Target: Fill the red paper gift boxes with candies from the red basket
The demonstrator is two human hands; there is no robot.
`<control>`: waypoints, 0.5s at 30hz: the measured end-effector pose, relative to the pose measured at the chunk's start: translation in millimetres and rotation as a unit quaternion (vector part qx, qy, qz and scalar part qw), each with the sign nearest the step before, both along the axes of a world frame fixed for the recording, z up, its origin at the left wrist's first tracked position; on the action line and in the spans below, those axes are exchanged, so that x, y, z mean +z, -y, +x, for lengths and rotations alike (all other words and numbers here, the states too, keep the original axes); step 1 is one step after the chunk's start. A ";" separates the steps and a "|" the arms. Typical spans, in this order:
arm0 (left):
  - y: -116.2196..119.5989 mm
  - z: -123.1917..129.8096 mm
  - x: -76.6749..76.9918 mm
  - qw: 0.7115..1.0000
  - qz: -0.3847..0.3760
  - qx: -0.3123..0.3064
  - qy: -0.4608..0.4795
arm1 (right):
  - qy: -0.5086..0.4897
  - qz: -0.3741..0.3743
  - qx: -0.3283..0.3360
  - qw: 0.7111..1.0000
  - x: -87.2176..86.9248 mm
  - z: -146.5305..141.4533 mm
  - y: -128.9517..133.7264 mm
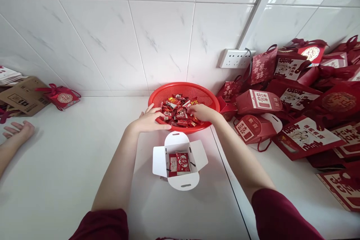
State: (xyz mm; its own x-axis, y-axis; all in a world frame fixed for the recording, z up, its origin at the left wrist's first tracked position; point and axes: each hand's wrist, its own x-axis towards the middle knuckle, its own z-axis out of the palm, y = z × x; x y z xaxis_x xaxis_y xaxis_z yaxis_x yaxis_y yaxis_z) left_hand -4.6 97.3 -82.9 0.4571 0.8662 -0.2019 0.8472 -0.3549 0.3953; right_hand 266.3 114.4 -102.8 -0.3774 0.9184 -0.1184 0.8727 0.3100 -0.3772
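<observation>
A round red plastic basket (212, 97) stands against the wall, holding a heap of wrapped candies (180, 114), mostly red. My left hand (150, 119) rests at the basket's left front rim, fingers spread, some reaching toward the candies. Over the right side of the heap, my right hand (203, 112) has its fingers curled down among the wrappers; what lies between the fingertips is hidden. Just in front of the basket sits an unfolded white-lined gift box (176, 182), its flaps spread outward. Inside it lie red printed packets (180, 162).
Filled red gift boxes (303, 131) are piled on the right, near a power strip (236, 59) on the wall. Far left are a small red box (63, 97), brown cardboard (26, 95) and another person's hand (21, 131). A seam runs along the white table (92, 150).
</observation>
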 end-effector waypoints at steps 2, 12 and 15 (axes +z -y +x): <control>1.2 1.0 0.8 1.000 -0.003 0.002 0.002 | 0.055 -0.062 0.010 0.997 -7.8 -7.6 -17.6; -1.0 2.3 -1.9 1.000 -0.007 0.009 0.010 | 0.123 -0.157 0.053 0.978 -16.1 -9.1 -22.7; -1.9 1.8 -2.7 1.000 -0.004 0.008 0.008 | 0.096 -0.149 0.073 0.981 -12.7 -9.1 -16.7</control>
